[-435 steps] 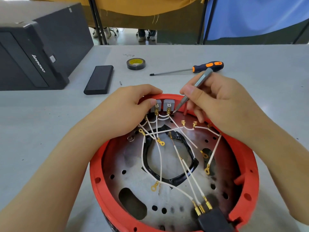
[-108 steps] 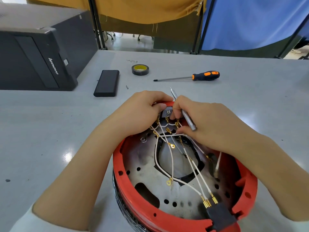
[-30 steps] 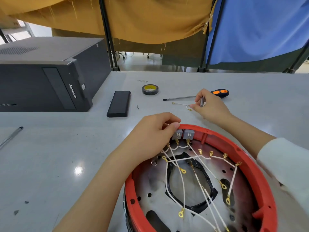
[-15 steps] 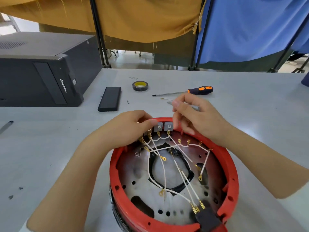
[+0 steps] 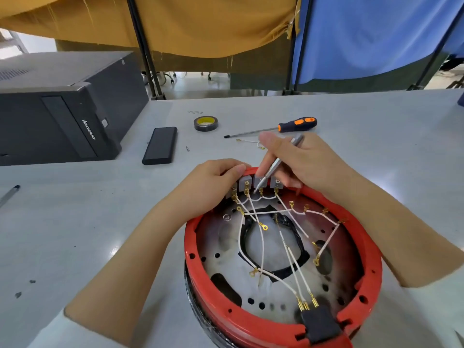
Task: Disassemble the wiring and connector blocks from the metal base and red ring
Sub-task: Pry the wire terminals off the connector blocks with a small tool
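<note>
The left hand grips the red ring's far rim beside the grey connector blocks, while the right hand pinches a slim metal tool, tip at the terminals.

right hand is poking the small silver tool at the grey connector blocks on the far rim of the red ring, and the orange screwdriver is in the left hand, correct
Not quite. In the head view the orange screwdriver lies on the table, beyond the hands. The left hand grips the grey connector blocks on the red ring. The right hand does hold the small silver tool there.
</note>
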`<state>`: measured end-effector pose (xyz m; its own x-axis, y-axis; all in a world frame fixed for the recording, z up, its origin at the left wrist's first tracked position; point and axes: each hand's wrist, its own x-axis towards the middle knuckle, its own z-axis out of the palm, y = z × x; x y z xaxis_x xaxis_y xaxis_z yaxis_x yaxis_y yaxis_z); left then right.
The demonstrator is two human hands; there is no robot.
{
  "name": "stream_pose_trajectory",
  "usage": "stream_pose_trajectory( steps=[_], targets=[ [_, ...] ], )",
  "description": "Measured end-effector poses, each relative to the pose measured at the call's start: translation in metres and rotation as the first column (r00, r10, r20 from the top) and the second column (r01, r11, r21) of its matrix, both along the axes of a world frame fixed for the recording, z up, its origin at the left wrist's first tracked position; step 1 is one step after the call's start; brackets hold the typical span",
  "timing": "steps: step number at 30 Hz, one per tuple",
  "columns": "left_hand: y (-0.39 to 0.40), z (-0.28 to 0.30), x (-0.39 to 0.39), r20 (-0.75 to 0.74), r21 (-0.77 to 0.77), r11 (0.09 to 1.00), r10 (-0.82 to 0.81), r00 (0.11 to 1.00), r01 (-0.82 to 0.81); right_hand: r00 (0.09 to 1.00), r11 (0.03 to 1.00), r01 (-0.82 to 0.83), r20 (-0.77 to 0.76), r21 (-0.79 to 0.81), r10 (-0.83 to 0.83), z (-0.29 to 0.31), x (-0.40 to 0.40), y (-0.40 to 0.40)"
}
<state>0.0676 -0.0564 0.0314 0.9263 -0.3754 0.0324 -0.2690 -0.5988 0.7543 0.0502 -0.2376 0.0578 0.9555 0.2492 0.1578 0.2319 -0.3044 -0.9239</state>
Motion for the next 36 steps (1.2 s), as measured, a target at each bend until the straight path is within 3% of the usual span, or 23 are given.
stream_pose_trajectory(
  steps=[11,36],
  targets=[
    [0.004,-0.009,0.006,-0.047,-0.137,0.991,-0.013,0.999,0.007,1.0,0.999,0.022,0.003,0.043,-0.022,-0.02,0.013,-0.013],
    [0.0,-0.001,-0.004,-0.031,-0.06,0.996,0.068,0.997,-0.07,0.996,0.987,0.056,0.074,-0.154,-0.045,-0.019,0.011,-0.008]
  ],
)
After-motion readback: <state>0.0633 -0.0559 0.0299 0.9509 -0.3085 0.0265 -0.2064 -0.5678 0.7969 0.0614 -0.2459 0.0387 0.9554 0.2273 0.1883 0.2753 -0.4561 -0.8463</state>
